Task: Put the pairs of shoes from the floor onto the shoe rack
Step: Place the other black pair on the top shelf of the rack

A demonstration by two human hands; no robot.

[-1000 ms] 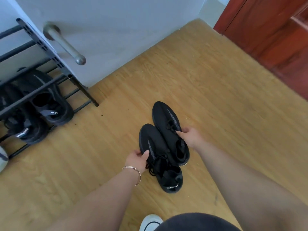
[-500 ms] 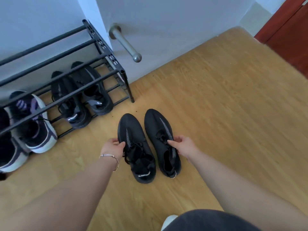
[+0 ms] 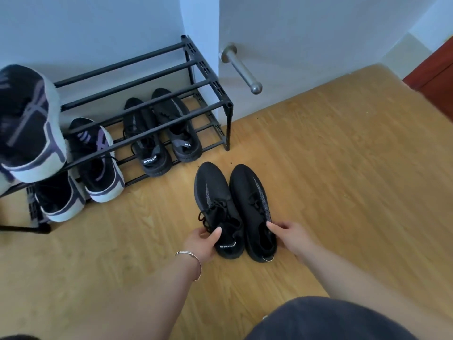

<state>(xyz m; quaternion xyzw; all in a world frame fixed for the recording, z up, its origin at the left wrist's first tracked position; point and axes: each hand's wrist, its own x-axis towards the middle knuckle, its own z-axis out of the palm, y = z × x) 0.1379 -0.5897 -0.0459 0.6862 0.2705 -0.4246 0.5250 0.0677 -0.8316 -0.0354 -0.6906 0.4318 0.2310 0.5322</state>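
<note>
I hold a pair of black knit sneakers side by side over the wooden floor, toes pointing at the rack. My left hand (image 3: 204, 241) grips the heel of the left sneaker (image 3: 215, 200). My right hand (image 3: 290, 235) grips the heel of the right sneaker (image 3: 252, 204). The black metal shoe rack (image 3: 171, 111) stands against the wall to the upper left. Its lower shelf holds another black pair (image 3: 161, 133) and a black, white and purple pair (image 3: 98, 160). One more such sneaker (image 3: 27, 126) lies on the top shelf at far left.
A white door with a metal lever handle (image 3: 242, 69) stands just right of the rack. A dark red wooden door frame (image 3: 438, 74) is at the far right. Wooden floor (image 3: 343, 168) stretches to the right of the held shoes. My knee (image 3: 326, 322) fills the bottom edge.
The view has swung left, bringing the whole rack into sight. The held pair has moved closer to the rack's right end, and both hands have slid back to the heels.
</note>
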